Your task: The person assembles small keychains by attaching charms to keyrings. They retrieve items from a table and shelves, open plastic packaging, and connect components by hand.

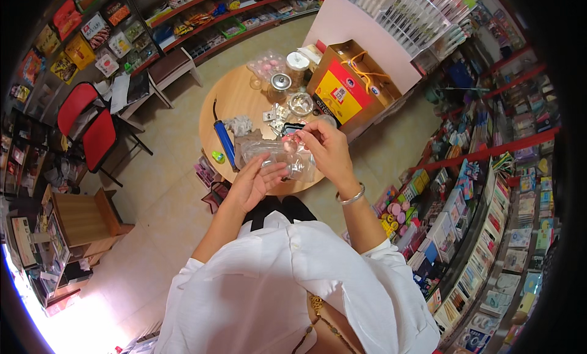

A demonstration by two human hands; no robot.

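Note:
Palm up and fingers spread, my left hand is open beside the near edge of clear plastic bags on the round wooden table. My right hand is over the bags on the right, its thumb and fingertips pinched together. What they hold is too small to make out. Just below those fingertips shows a small pinkish round thing. A blue hand pump with a black nozzle lies to the left of the bags, next to a small green thing.
Farther back on the table are a lidded glass jar, a white-lidded canister and a clear bowl. A brown, red and yellow paper bag stands at right. Stocked shelves run along the right; a red chair stands left.

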